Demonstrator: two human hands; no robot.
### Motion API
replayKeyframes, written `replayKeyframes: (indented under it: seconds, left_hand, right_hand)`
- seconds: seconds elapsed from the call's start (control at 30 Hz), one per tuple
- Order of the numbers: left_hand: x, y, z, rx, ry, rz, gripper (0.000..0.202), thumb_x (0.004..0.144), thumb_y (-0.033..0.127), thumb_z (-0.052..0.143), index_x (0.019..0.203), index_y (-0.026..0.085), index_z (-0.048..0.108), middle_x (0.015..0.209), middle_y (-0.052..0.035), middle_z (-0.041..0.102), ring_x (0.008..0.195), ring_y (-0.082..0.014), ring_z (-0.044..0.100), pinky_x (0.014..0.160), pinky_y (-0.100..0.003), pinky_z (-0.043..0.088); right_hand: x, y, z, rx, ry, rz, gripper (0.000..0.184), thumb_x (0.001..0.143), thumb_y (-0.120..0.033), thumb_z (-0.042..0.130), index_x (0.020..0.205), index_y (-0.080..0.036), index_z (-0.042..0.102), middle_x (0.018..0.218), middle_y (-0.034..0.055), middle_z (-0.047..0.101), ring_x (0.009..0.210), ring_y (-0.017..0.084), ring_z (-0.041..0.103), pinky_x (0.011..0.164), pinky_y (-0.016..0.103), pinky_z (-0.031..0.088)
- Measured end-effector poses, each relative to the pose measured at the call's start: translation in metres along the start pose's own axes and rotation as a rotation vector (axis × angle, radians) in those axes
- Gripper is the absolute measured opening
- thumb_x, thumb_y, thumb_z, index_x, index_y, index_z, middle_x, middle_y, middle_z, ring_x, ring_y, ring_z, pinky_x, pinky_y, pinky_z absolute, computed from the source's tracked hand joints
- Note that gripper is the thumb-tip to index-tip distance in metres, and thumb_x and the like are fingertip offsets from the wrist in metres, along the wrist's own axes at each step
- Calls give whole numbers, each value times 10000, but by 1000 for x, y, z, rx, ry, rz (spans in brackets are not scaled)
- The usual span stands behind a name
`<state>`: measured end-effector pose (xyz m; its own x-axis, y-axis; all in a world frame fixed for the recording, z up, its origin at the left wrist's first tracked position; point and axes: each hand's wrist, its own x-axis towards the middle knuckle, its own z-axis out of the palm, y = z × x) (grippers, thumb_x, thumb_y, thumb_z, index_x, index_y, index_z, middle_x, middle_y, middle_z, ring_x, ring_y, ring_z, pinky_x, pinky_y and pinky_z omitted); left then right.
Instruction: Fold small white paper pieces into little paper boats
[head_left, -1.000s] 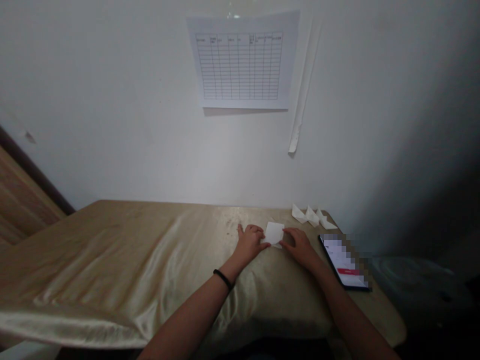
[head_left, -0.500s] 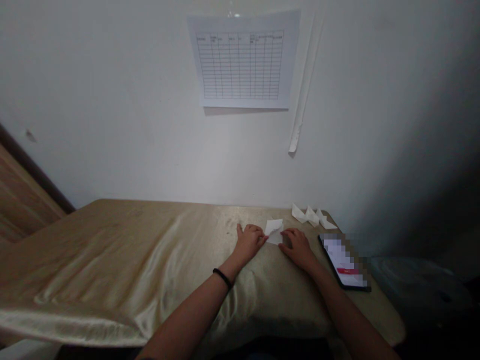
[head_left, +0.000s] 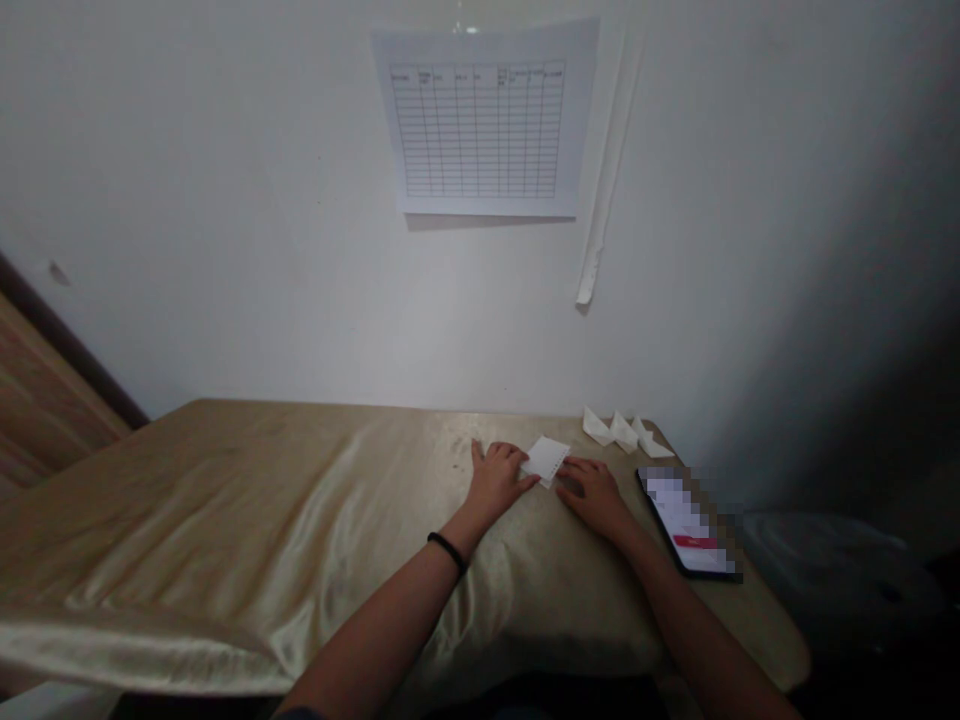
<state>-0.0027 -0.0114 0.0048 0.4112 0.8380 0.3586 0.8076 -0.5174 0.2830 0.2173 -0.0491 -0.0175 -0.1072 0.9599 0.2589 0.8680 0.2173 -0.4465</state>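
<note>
A small white piece of folded paper (head_left: 547,458) lies on the tan satin cloth (head_left: 247,510) that covers the table. My left hand (head_left: 496,480), with a black band on its wrist, rests on the cloth and pinches the paper's left edge. My right hand (head_left: 592,491) lies with curled fingers at the paper's right edge, fingertips on it. Both forearms reach in from the bottom of the view.
Three folded white paper shapes (head_left: 624,432) sit at the table's back right corner. A phone (head_left: 686,518) with a lit screen lies to the right of my right hand. A printed grid sheet (head_left: 481,122) hangs on the white wall. A wooden board (head_left: 37,390) leans at left.
The paper has been turned and folded smaller between my fingers; one flap lifted half a second ago and now lies tilted toward the back. Both hands stayed in place.
</note>
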Motion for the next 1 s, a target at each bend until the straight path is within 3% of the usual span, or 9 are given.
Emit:
replayKeyframes:
  seconds: [0.2, 0.37, 0.5, 0.63, 0.83, 1.0]
  left_hand:
    - [2, 5, -3, 52, 63, 7, 287, 984, 415, 561, 1220, 279, 651, 1219, -65, 676, 1218, -274, 540, 1180, -701, 90]
    - [2, 8, -7, 109, 158, -39, 539, 978, 230, 528, 1495, 340, 424, 1316, -84, 617, 1249, -268, 520, 1179, -695, 136]
    - [0, 6, -10, 155, 123, -1, 560, 925, 152, 564, 1390, 464, 540, 1454, -66, 506, 1346, -288, 434, 1157, -727, 127]
    - [-4, 4, -7, 171, 92, -75, 317, 918, 267, 601, 1197, 366, 713, 1492, -99, 472, 1377, -342, 389, 1138, -760, 111]
    - [-5, -4, -3, 186, 42, -165, 267, 913, 392, 620, 1149, 365, 742, 1563, -82, 410, 1423, -403, 320, 1097, -806, 110]
    - [-3, -10, -4, 132, -56, -124, 302, 955, 332, 560, 1227, 358, 689, 1599, -33, 392, 1470, -367, 288, 1111, -785, 136]
  right_hand:
    - [-1, 3, -1, 14, -26, -32, 313, 865, -357, 626, 1152, -295, 736, 1374, 26, 629, 1268, 277, 475, 1099, 450, 339]
    - [-2, 0, -4, 30, -52, -54, 317, 866, -371, 629, 1159, -304, 731, 1393, 21, 616, 1285, 282, 470, 1113, 469, 316]
    - [-2, 0, -5, 65, -48, -32, 305, 847, -362, 654, 1130, -290, 744, 1370, 27, 631, 1284, 279, 480, 1116, 461, 321]
    - [-2, 1, -7, 98, -41, -15, 257, 849, -356, 657, 1064, -263, 762, 1337, 38, 650, 1261, 268, 498, 1104, 435, 348]
    - [-2, -1, -10, 113, -43, -14, 227, 858, -346, 648, 1026, -251, 768, 1323, 45, 657, 1266, 254, 498, 1107, 427, 350]
    - [-3, -2, -11, 102, -32, -26, 228, 860, -352, 643, 1023, -251, 767, 1319, 56, 658, 1259, 263, 509, 1103, 447, 357]
